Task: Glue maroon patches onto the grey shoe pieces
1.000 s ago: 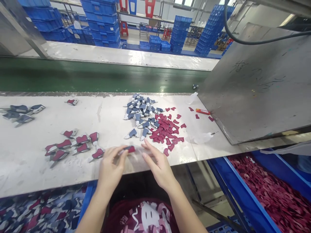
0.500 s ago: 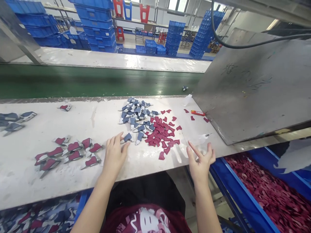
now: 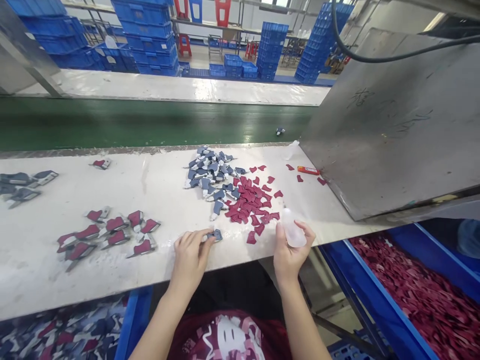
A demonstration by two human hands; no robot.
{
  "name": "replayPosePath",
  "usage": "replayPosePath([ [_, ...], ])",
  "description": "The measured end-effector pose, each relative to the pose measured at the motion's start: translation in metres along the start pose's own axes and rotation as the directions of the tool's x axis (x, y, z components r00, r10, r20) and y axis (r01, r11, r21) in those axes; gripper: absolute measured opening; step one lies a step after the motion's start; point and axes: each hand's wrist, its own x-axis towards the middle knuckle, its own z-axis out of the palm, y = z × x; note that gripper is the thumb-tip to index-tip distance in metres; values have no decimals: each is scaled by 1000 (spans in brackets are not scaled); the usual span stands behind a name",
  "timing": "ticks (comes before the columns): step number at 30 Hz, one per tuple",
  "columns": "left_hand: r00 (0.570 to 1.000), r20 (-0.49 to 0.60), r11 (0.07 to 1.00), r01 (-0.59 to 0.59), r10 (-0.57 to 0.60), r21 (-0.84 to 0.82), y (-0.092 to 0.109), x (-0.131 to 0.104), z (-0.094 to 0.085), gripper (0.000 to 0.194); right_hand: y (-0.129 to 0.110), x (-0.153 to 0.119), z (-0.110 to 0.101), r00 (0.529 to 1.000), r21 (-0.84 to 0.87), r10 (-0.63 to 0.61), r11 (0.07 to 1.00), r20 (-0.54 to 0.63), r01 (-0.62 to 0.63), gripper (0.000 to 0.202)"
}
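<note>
Along a green belt [image 3: 150, 122], a white worktop [image 3: 161, 192] is strewn with parts. Near its front edge a blue-grey piece [image 3: 215, 235] is pinched by the left hand [image 3: 189, 250]; a translucent bottle [image 3: 294, 234] is gripped in the right hand [image 3: 290, 260]. Red-faced pieces [image 3: 117, 237], grouped leftward, seem finished; a blue-grey heap [image 3: 208, 172] and loose red inserts [image 3: 247, 200] are apparently left unjoined.
</note>
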Motion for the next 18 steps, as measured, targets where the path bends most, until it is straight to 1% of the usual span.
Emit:
replayPosePath([
  [2, 1000, 21, 1000, -6, 6, -4, -3, -2, 3, 19, -4, -10, 6, 999, 49, -43, 998, 24, 42, 37],
  [4, 1000, 24, 1000, -11, 11, -14, -5, -1, 3, 18, -6, -17, 9, 990, 82, -109, 991, 85, 102, 35],
  [6, 1000, 7, 1000, -1, 1, -19, -6, 0, 3, 17, -9, -23, 11, 976, 93, -157, 985, 150, 144, 34],
  [9, 999, -31, 1000, 30, -30, 3, -4, 2, 4, 17, -16, -30, 13, 956, 81, -184, 982, 228, 170, 28],
  [13, 998, -54, 999, 45, -44, 19, -1, 3, 6, 19, -23, -37, 18, 927, 63, -248, 969, 282, 240, 21],
  [18, 997, -62, 999, 36, -34, 27, -2, 3, 7, 16, -24, -37, 22, 884, 81, -314, 949, 347, 305, 18],
])
